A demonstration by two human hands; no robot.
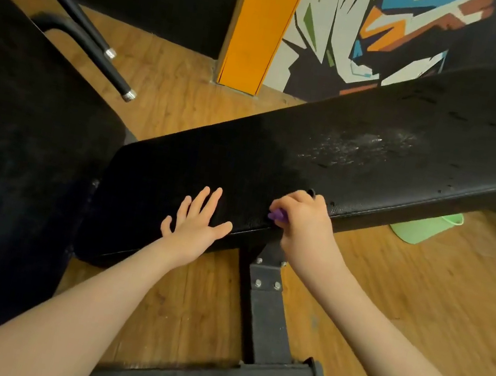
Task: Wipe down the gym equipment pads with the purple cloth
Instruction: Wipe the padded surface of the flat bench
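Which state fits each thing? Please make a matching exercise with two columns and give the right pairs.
Things:
1. left hand
2. right hand
3. green bucket
4. orange pillar

States:
A. stands against the painted wall
B. lies flat on the bench pad
C. sits on the floor under the bench
D. grips the purple cloth

Pairs: 1-B, 2-D, 3-C, 4-A

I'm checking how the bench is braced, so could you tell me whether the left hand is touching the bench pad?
Touching. The head view shows the left hand lying flat, fingers spread, on the bench pad.
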